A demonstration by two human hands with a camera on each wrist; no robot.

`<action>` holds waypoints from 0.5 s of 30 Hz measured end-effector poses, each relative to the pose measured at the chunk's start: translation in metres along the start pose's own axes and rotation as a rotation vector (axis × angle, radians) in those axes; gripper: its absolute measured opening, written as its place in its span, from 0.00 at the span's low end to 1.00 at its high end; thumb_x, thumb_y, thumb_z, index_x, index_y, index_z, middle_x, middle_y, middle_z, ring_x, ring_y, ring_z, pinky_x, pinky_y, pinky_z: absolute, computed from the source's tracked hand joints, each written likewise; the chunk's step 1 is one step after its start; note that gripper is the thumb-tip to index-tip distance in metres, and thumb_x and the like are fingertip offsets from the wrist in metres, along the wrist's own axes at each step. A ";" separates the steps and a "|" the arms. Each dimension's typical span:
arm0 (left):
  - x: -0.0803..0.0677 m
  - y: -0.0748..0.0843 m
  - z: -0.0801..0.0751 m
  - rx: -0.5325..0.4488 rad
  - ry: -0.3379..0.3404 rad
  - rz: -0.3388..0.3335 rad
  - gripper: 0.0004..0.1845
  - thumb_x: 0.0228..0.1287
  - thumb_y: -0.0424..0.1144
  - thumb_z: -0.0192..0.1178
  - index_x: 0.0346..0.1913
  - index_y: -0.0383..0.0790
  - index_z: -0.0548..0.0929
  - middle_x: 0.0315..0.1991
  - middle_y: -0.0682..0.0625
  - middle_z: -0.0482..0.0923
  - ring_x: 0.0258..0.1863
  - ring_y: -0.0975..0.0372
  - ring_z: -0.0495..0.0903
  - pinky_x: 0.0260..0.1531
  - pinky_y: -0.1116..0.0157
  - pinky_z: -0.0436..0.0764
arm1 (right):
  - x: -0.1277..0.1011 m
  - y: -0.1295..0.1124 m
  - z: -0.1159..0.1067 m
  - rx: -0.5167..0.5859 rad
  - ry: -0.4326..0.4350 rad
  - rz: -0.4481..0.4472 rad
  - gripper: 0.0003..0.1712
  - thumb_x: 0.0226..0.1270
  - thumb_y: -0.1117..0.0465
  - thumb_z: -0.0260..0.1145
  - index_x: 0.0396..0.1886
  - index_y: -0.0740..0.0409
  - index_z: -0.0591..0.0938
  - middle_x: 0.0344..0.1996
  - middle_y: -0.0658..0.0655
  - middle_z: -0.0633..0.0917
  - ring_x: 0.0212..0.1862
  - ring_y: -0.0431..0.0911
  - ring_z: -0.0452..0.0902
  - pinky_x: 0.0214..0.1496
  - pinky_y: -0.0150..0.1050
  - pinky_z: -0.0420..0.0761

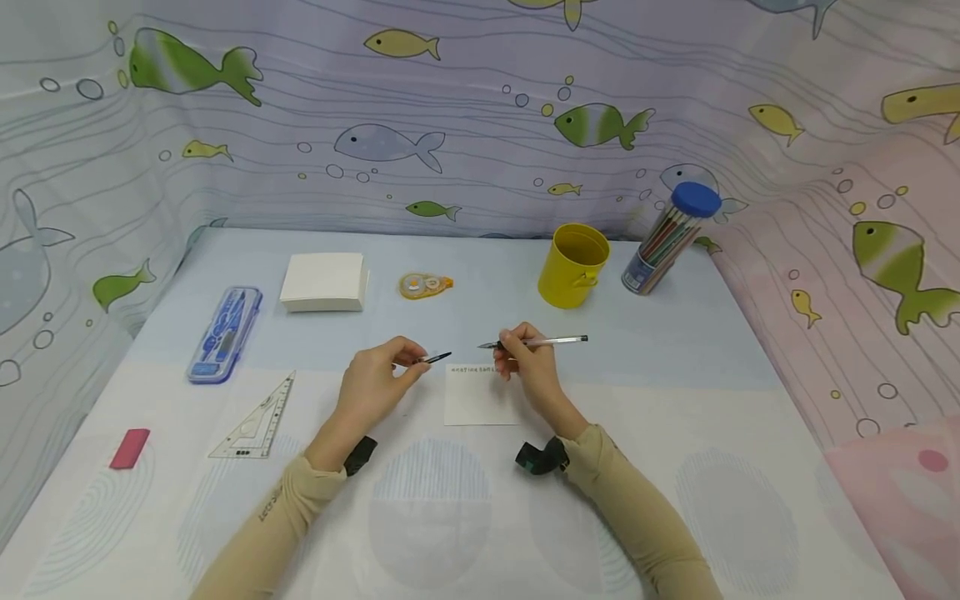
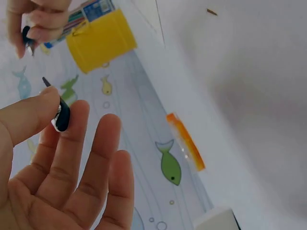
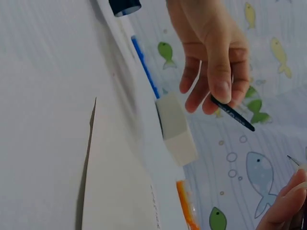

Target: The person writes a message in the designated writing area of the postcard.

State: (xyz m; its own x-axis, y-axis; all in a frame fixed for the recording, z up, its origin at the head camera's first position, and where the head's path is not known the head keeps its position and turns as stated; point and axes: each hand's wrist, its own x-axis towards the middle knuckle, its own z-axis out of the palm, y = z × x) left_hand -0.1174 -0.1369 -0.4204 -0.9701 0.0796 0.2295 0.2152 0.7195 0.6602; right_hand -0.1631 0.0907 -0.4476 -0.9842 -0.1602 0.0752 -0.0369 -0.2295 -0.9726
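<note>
My left hand pinches a slim black pen cap between thumb and forefinger, its other fingers spread loosely in the left wrist view. The cap points toward the pen. In my right hand is a clear-barrelled gel pen, uncapped, gripped near its front with the tip facing left toward the cap. A gap separates tip and cap. Below the hands lies a small white sheet of paper with a line of handwriting along its top edge; the right hand covers its upper right corner.
Behind the hands stand a stack of white paper, an orange correction tape, a yellow cup and a blue-lidded tube of pencils. At left lie a blue stationery case, a set square and a red eraser.
</note>
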 end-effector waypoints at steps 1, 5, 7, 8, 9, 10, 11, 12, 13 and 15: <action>0.000 0.001 0.001 -0.006 0.002 0.008 0.08 0.58 0.40 0.69 0.40 0.43 0.85 0.33 0.49 0.88 0.35 0.54 0.86 0.39 0.57 0.83 | -0.001 -0.001 0.001 -0.003 -0.008 -0.001 0.13 0.71 0.66 0.56 0.24 0.55 0.70 0.18 0.46 0.81 0.18 0.36 0.74 0.17 0.25 0.73; -0.003 0.006 0.004 -0.024 -0.003 0.037 0.08 0.58 0.39 0.69 0.39 0.43 0.85 0.32 0.50 0.87 0.34 0.57 0.85 0.40 0.58 0.83 | -0.004 -0.005 0.005 -0.025 -0.021 -0.002 0.13 0.70 0.68 0.57 0.23 0.54 0.71 0.17 0.45 0.80 0.17 0.35 0.72 0.18 0.25 0.73; -0.004 0.009 0.005 -0.030 -0.007 0.052 0.08 0.58 0.39 0.69 0.39 0.43 0.85 0.32 0.50 0.87 0.34 0.57 0.85 0.40 0.58 0.83 | -0.007 -0.007 0.007 -0.029 -0.028 -0.002 0.13 0.69 0.68 0.58 0.23 0.54 0.72 0.17 0.45 0.80 0.17 0.35 0.71 0.18 0.25 0.72; -0.005 0.010 0.006 -0.030 -0.006 0.059 0.08 0.57 0.39 0.70 0.39 0.43 0.85 0.32 0.50 0.87 0.34 0.57 0.85 0.40 0.58 0.83 | -0.008 -0.007 0.008 -0.036 -0.035 -0.004 0.13 0.69 0.68 0.58 0.23 0.54 0.72 0.17 0.45 0.79 0.17 0.35 0.70 0.18 0.25 0.72; -0.006 0.012 0.006 -0.031 -0.005 0.067 0.08 0.57 0.39 0.70 0.39 0.43 0.85 0.32 0.50 0.87 0.34 0.57 0.86 0.40 0.58 0.83 | -0.009 -0.008 0.009 -0.049 -0.044 -0.007 0.13 0.69 0.68 0.58 0.23 0.54 0.72 0.17 0.45 0.79 0.16 0.35 0.70 0.18 0.25 0.72; -0.007 0.013 0.007 -0.031 -0.004 0.077 0.08 0.57 0.39 0.70 0.39 0.43 0.85 0.32 0.50 0.87 0.34 0.57 0.86 0.39 0.57 0.83 | -0.010 -0.008 0.010 -0.062 -0.056 -0.011 0.13 0.69 0.68 0.58 0.23 0.55 0.72 0.17 0.45 0.79 0.16 0.35 0.70 0.18 0.25 0.72; -0.008 0.014 0.007 -0.029 -0.002 0.085 0.08 0.57 0.39 0.70 0.39 0.44 0.85 0.32 0.50 0.87 0.34 0.57 0.86 0.39 0.57 0.83 | -0.011 -0.008 0.010 -0.075 -0.070 -0.012 0.13 0.69 0.68 0.58 0.23 0.55 0.73 0.17 0.45 0.79 0.17 0.35 0.69 0.19 0.25 0.72; -0.009 0.015 0.008 -0.028 -0.002 0.097 0.08 0.56 0.39 0.70 0.39 0.44 0.85 0.32 0.50 0.87 0.34 0.56 0.86 0.39 0.57 0.83 | -0.012 -0.007 0.011 -0.089 -0.082 -0.016 0.12 0.69 0.68 0.59 0.24 0.55 0.73 0.17 0.44 0.79 0.17 0.35 0.69 0.19 0.25 0.72; -0.009 0.016 0.008 -0.024 -0.002 0.106 0.08 0.56 0.39 0.70 0.39 0.44 0.85 0.32 0.50 0.87 0.34 0.57 0.86 0.39 0.57 0.83 | -0.012 -0.007 0.011 -0.106 -0.093 -0.023 0.12 0.69 0.67 0.59 0.24 0.56 0.73 0.17 0.44 0.79 0.17 0.35 0.69 0.19 0.25 0.72; -0.011 0.018 0.008 -0.020 -0.002 0.122 0.08 0.57 0.39 0.70 0.39 0.45 0.85 0.32 0.51 0.88 0.35 0.58 0.86 0.38 0.56 0.84 | -0.013 -0.006 0.012 -0.132 -0.112 -0.035 0.12 0.70 0.67 0.59 0.24 0.57 0.73 0.18 0.44 0.79 0.17 0.35 0.69 0.19 0.25 0.72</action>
State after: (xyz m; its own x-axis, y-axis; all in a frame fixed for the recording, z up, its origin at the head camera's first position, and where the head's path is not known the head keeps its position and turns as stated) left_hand -0.1042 -0.1194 -0.4166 -0.9368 0.1667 0.3074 0.3335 0.6907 0.6417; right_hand -0.1476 0.0830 -0.4401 -0.9568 -0.2618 0.1266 -0.1008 -0.1097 -0.9888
